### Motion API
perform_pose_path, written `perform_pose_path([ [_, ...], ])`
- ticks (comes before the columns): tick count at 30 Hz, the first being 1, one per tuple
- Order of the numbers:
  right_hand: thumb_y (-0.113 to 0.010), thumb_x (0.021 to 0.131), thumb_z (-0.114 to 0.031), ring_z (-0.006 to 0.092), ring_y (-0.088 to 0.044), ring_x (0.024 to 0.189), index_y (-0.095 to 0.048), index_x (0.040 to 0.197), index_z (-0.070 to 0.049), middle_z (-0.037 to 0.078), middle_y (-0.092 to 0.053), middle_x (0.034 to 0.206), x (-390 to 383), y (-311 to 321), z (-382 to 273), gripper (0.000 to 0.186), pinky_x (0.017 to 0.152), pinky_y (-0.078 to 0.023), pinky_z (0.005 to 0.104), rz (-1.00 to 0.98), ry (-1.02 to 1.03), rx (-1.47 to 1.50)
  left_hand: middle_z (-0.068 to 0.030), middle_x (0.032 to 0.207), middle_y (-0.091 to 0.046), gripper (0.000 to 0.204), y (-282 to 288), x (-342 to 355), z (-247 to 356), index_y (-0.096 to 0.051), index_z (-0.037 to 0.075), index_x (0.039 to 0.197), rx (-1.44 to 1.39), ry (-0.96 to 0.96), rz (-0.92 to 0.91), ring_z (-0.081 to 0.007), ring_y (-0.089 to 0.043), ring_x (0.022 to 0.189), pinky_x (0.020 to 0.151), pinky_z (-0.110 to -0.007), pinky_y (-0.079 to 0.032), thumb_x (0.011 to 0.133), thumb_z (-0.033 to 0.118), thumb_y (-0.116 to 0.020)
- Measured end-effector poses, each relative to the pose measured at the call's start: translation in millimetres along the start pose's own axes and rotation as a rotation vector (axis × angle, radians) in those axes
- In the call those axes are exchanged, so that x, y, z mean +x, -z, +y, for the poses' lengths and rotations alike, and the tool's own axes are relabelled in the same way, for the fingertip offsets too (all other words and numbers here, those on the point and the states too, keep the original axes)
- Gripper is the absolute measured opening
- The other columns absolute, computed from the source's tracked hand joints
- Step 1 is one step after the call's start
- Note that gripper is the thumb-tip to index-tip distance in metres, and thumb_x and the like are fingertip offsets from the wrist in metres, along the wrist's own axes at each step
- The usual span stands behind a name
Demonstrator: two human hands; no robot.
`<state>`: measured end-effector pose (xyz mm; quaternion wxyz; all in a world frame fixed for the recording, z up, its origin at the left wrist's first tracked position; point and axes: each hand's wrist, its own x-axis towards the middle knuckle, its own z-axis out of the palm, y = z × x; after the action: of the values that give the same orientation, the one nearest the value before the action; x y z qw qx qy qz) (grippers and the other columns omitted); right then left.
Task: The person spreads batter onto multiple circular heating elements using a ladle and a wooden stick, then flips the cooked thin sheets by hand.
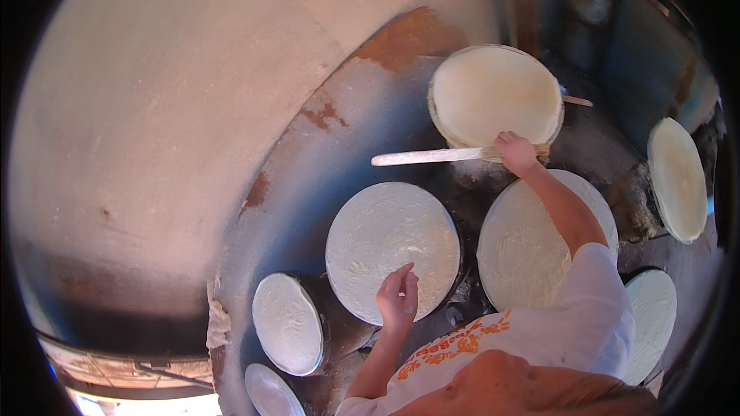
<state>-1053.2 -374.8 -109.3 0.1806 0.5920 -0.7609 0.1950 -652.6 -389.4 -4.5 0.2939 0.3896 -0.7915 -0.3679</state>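
Note:
My right hand (516,153) is closed at the near rim of a stack of pale round flatbreads (497,92), around a long flat wooden stick (428,156). The stick reaches out to the left of that hand. Loosely bent, with its thumb and fingers apart, my left hand (397,299) hangs over a round griddle (389,231) coated with white batter and holds nothing. Beneath my right forearm lies a second batter-coated round griddle (520,243), partly hidden by my arm and white shirt.
A batter-topped round (287,323) stands at the lower left, with a smaller one (271,391) nearer. At the right are a tilted pale disc (677,179) and another white round (652,320). A large curved wall (169,108) fills the left. Another stick (578,101) pokes out beside the stack.

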Motion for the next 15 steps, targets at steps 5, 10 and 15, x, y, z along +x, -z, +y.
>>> perform_pose_path([
  [5, -0.053, 0.067, -0.005, 0.0271, -0.056, 0.087, -0.054, 0.085, -0.007, 0.009, -0.057, 0.088, 6.7, -7.9, -14.4, 0.018, 0.068, -0.05, 0.0381, -0.058, -0.073, 0.099, -0.0092, 0.077, -0.061, 0.018, 35.9, -37.5, 10.0, -0.061, -0.002, 0.1, -0.111, 0.114, 0.159, -0.013, -0.06, 0.064, 0.056, -0.024, -0.05, 0.085, 0.002, -0.052],
  [10, -0.058, 0.074, -0.006, 0.0342, -0.057, 0.089, -0.055, 0.09, -0.001, 0.018, -0.058, 0.092, 16.4, -1.3, -31.9, 0.017, 0.077, -0.047, 0.0421, -0.106, -0.157, 0.189, -0.0108, 0.089, -0.055, 0.035, 103.1, -64.2, 47.7, -0.042, 0.001, 0.125, -0.655, 0.028, 0.19, -0.0135, -0.056, 0.071, 0.061, -0.025, -0.048, 0.09, 0.007, -0.046],
  [15, -0.069, 0.073, -0.012, 0.0292, -0.061, 0.09, -0.058, 0.114, -0.01, 0.015, -0.061, 0.104, -18.2, 63.3, -203.9, 0.043, 0.078, -0.049, 0.0338, -0.37, -0.047, 0.674, -0.0141, 0.107, -0.039, 0.055, 154.0, -104.8, 110.7, -0.029, 0.035, 0.135, -1.352, -0.887, 0.202, -0.0271, -0.047, 0.093, 0.074, -0.042, -0.05, 0.086, 0.032, -0.055],
])
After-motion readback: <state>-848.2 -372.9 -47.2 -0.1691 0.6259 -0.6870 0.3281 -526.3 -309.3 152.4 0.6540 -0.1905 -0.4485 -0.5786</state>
